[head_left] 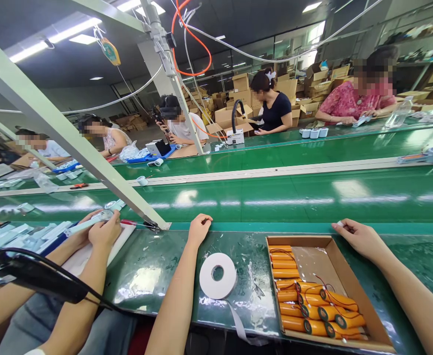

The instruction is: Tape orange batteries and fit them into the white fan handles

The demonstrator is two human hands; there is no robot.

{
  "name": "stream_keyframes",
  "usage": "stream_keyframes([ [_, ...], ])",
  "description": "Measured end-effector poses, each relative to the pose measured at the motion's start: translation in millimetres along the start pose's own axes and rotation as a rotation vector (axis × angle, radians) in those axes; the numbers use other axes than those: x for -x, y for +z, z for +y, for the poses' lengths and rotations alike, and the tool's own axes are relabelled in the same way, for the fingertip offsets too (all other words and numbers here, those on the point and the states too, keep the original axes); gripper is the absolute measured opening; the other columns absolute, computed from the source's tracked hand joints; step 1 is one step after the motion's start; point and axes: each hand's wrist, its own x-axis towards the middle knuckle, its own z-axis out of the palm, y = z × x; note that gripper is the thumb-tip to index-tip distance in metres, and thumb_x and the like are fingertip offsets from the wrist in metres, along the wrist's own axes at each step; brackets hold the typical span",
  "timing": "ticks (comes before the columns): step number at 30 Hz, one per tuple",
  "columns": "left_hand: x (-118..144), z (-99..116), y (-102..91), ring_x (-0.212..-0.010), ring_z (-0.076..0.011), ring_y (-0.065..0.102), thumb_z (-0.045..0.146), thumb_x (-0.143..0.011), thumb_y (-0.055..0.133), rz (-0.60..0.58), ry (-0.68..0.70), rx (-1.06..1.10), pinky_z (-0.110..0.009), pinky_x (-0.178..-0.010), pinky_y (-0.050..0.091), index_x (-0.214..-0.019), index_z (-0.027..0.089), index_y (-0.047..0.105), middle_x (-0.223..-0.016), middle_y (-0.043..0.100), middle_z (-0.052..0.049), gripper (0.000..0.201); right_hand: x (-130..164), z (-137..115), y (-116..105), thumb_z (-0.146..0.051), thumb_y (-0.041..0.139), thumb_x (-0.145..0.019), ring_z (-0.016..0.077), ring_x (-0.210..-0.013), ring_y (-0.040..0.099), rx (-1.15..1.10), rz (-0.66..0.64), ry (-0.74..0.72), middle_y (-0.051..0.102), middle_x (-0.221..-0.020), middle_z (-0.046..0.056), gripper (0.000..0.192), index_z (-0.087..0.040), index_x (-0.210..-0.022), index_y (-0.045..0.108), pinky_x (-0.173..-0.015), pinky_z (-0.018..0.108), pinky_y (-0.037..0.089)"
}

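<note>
Green bench (157, 266): one tape roll (218, 275), one box (344, 281), left hand (198, 230) curled empty, right hand (360, 238) pinching white scrap (340, 224).

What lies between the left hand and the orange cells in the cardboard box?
Only the box's near-left wall and bare table separate the left hand from the orange cells. The tape roll sits lower, off that line.

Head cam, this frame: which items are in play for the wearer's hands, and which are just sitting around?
In play:
- left hand, fisted at the bench edge
- right hand, pinching a small white piece
- roll of white tape
- cardboard box of orange battery cells

Lying about:
- white cups on the far belt
- co-worker's hands with a pale strip
- water bottle
</note>
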Motion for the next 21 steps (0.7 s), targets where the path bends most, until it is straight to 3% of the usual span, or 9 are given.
stream_keyframes([
  [21,-0.9,-3.4,1.2,-0.077,-0.0178,0.061,0.028,-0.08,0.059,-0.012,-0.005,-0.025,-0.031,-0.076,0.048,-0.082,0.023,0.075,-0.096,0.072,-0.002,0.017,-0.5,1.3,0.4,-0.083,0.05,-0.082,0.0207,-0.071,0.055,0.0,0.001,-0.012,0.063,-0.074,0.002,0.062,-0.022,-0.085,0.061,-0.07,0.03,0.039],
])
